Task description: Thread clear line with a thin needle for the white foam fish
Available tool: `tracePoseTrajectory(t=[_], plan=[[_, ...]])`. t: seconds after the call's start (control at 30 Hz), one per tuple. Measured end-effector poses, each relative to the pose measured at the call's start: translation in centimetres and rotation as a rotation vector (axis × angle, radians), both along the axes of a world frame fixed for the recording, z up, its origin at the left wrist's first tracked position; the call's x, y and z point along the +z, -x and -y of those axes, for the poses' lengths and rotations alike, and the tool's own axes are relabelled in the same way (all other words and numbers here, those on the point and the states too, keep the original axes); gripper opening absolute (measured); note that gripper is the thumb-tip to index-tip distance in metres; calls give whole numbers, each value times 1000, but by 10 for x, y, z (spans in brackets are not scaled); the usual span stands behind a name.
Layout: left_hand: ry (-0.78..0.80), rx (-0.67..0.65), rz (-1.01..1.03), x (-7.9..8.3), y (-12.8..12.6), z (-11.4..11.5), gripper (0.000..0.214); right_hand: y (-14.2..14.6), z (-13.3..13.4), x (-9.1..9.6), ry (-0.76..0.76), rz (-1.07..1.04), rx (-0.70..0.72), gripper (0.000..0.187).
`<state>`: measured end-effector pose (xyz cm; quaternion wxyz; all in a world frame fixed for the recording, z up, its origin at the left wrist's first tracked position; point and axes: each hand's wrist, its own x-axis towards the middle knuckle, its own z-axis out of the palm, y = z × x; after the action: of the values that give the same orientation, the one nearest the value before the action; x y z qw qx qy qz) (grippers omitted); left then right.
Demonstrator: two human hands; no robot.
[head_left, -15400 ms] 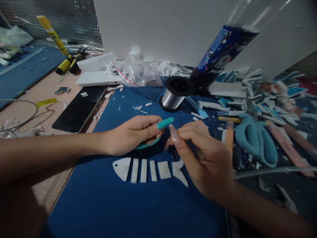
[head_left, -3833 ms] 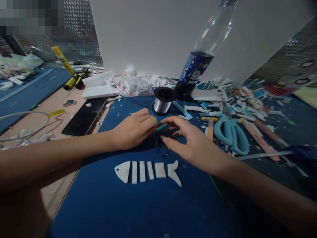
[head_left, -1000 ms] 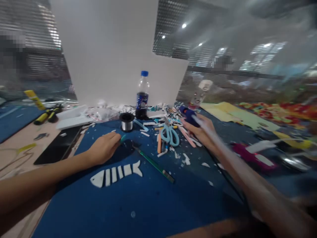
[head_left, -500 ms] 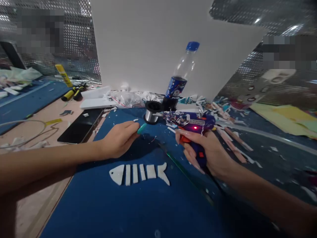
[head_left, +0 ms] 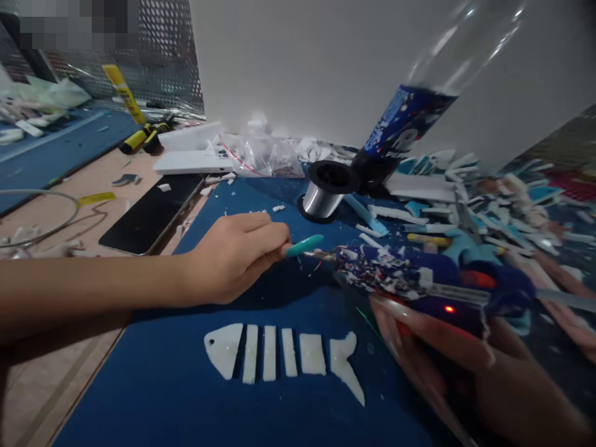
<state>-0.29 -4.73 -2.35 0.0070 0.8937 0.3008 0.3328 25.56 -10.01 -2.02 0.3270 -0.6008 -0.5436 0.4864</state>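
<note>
My left hand point(head_left: 235, 257) is closed, pinching a small flat teal piece point(head_left: 305, 245) that sticks out past the fingertips. A blue hot glue gun point(head_left: 395, 273), littered with white scraps and showing a red light, is gripped in my right hand point(head_left: 447, 347). Its nozzle points left and lies right at the teal piece; whether the two touch I cannot tell. Below the hands, a fish point(head_left: 311, 354) cut into several white pieces lies in a row on the blue mat point(head_left: 195, 410), head to the left and tail to the right.
A wire spool point(head_left: 323, 192) and a cola bottle point(head_left: 395, 133) stand behind the glue gun. To the left lie a black phone point(head_left: 151, 214) and a yellow-handled tool point(head_left: 135, 139). White and blue scraps point(head_left: 493, 211) are heaped at the right. A white panel point(head_left: 302, 68) rises at the back.
The glue gun's nozzle has come down from beside the spool to the teal piece. The view has moved closer, so the fish pieces and bottle look larger.
</note>
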Motion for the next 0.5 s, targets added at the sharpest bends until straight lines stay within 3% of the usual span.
tracePoseTrajectory(t=[0.07, 0.17, 0.33, 0.5], plan=[[-14, 7, -13, 1, 0, 0, 25, 1, 1, 1, 25, 11, -25, 38], [-23, 10, -47, 3, 0, 0, 27, -3, 1, -2, 84, 10, 93, 49], [-19, 10, -78, 6, -2, 0, 28, -15, 3, -11, 114, -4, 159, 48], [-16, -17, -82, 7, -2, -1, 27, -7, 1, -5, 153, -44, 192, 46]])
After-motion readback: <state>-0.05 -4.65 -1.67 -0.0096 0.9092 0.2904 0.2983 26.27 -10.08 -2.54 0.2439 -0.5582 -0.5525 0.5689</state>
